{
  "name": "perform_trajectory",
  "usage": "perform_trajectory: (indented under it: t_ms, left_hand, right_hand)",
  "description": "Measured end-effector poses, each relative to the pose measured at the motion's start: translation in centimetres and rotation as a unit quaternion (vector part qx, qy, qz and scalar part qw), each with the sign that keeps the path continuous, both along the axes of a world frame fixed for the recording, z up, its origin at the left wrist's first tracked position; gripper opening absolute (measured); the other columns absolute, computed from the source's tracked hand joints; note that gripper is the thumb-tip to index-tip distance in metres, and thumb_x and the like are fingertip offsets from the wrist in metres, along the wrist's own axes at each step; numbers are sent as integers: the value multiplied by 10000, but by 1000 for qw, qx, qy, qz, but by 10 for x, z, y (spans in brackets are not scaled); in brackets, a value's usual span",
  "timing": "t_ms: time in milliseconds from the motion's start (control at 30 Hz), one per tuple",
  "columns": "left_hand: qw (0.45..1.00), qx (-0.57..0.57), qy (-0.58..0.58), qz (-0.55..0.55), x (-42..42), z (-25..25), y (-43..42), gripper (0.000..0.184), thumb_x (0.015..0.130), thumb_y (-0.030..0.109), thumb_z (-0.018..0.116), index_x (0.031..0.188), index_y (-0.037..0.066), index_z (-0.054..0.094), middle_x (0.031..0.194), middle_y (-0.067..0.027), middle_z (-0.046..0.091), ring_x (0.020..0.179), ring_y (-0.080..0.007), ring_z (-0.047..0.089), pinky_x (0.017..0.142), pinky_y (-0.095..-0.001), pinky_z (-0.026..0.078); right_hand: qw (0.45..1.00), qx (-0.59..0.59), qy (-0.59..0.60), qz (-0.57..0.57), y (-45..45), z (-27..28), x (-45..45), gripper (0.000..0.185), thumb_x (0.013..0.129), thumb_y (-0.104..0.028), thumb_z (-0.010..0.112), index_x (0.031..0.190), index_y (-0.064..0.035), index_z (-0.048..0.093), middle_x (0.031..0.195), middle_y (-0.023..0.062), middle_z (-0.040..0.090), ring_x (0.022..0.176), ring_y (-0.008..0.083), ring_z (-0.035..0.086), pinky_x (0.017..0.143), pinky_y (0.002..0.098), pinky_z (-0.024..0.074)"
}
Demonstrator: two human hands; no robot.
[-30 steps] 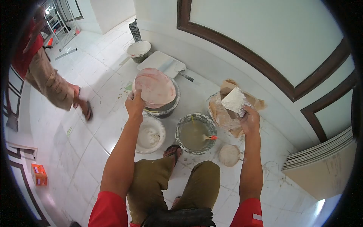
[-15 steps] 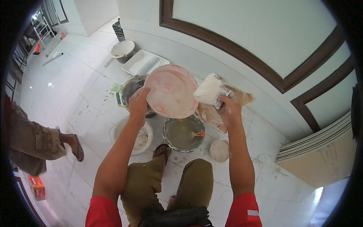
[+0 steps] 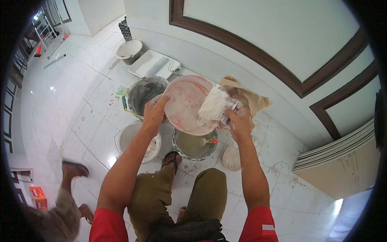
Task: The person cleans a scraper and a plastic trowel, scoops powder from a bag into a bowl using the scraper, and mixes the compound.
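Observation:
My left hand (image 3: pixel 156 113) grips the left rim of a pinkish-white round bowl (image 3: pixel 181 101), tilted above the buckets. White powder lies heaped on a scoop (image 3: pixel 215 104) whose near end is in my right hand (image 3: pixel 238 117). The scoop overlaps the bowl's right side, and some powder shows on the bowl beneath it. Below the bowl stands a bucket of greyish liquid (image 3: pixel 189 146) with a red-handled brush (image 3: pixel 211 141) in it. An opened brown paper bag (image 3: pixel 246 97) is behind my right hand.
A dark, empty-looking bucket (image 3: pixel 147 94), a white bucket (image 3: pixel 127 139), a paint tray (image 3: pixel 151 64) and a small bucket (image 3: pixel 130 50) stand left. A round lump (image 3: pixel 232 158) and stacked boards (image 3: pixel 334 161) are right. Another person's leg (image 3: pixel 66 201) is at lower left.
The scoop of powder has moved left from the paper bag to over the bowl. The bowl has shifted right, uncovering the dark bucket. The other person has walked toward the lower left.

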State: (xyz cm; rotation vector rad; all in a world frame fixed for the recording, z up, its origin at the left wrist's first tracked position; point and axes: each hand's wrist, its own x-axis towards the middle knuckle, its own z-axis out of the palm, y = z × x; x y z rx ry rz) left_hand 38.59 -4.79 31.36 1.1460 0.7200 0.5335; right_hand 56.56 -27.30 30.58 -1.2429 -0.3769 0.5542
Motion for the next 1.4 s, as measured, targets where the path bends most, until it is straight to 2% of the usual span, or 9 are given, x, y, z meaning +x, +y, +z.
perform_trajectory:
  t_ms: [67, 133, 267, 333, 467, 667, 1000, 1067, 1400]
  left_hand:
    - [1000, -2, 1, -4, -1, -1, 3, 397, 957, 313, 648, 1200, 8, 727, 788, 37, 619, 617, -51, 487, 562, -228, 370]
    - [999, 8, 27, -45, -4, -2, 5, 356, 973, 327, 606, 1172, 40, 675, 1031, -43, 704, 872, -149, 691, 771, -310, 567]
    - [999, 3, 23, -50, -6, 0, 2, 363, 975, 323, 604, 1183, 34, 674, 1027, -45, 705, 867, -152, 692, 769, -312, 569]
    - [1000, -15, 10, -22, -6, 4, -2, 383, 950, 321, 651, 1166, 13, 728, 866, 5, 669, 700, -85, 598, 634, -249, 484]
    - [999, -4, 38, -31, -13, 6, 1, 381, 949, 337, 648, 1156, 26, 728, 891, -2, 672, 718, -98, 605, 653, -264, 502]
    - [997, 14, 61, -54, -16, 1, 8, 401, 951, 367, 640, 1159, 35, 723, 914, -7, 676, 777, -103, 617, 687, -288, 515]
    - [996, 25, 47, -66, -15, -11, 13, 392, 947, 370, 637, 1128, 35, 732, 909, -13, 679, 796, -110, 623, 699, -287, 503]
    - [996, 31, 49, -68, -16, -10, 13, 394, 946, 372, 638, 1123, 33, 733, 907, -16, 679, 797, -112, 624, 700, -291, 504]
    - [995, 18, 79, -66, -19, -5, 13, 391, 956, 366, 631, 1106, 19, 729, 928, -33, 687, 818, -133, 639, 713, -313, 522]
  right_hand:
    - [1000, -1, -3, 0, 0, -1, -1, 305, 965, 7, 609, 1264, 58, 582, 1117, 126, 714, 925, 168, 706, 782, 299, 585]
    - [1000, -3, -2, 4, 1, 2, -4, 306, 965, 6, 608, 1265, 58, 581, 1115, 125, 715, 929, 169, 707, 787, 302, 589]
    - [1000, -14, -23, 1, 1, 0, -5, 306, 969, -2, 613, 1267, 57, 575, 1120, 124, 714, 931, 177, 714, 797, 312, 601]
    - [1000, -12, -7, 18, 1, 2, -4, 309, 971, -5, 618, 1272, 54, 573, 1134, 124, 710, 947, 181, 712, 819, 319, 598]
    - [996, -4, 31, 82, -2, 2, 5, 306, 984, -14, 619, 1281, 41, 569, 1173, 118, 699, 1003, 189, 697, 881, 337, 578]
    - [991, 6, 42, 129, 2, 3, 3, 288, 996, -35, 610, 1276, 27, 578, 1175, 98, 699, 1008, 178, 687, 889, 334, 565]
    - [991, -6, 5, 131, 8, -2, -2, 296, 1003, -40, 610, 1294, 9, 589, 1153, 78, 703, 942, 137, 673, 793, 309, 570]
    - [987, -70, 8, 144, 7, 4, -4, 296, 1001, -33, 605, 1294, 12, 588, 1148, 79, 702, 951, 140, 668, 812, 312, 565]
    - [989, -38, -29, 141, 11, 2, 0, 318, 998, -14, 587, 1314, 16, 576, 1160, 85, 699, 1013, 157, 650, 901, 318, 532]
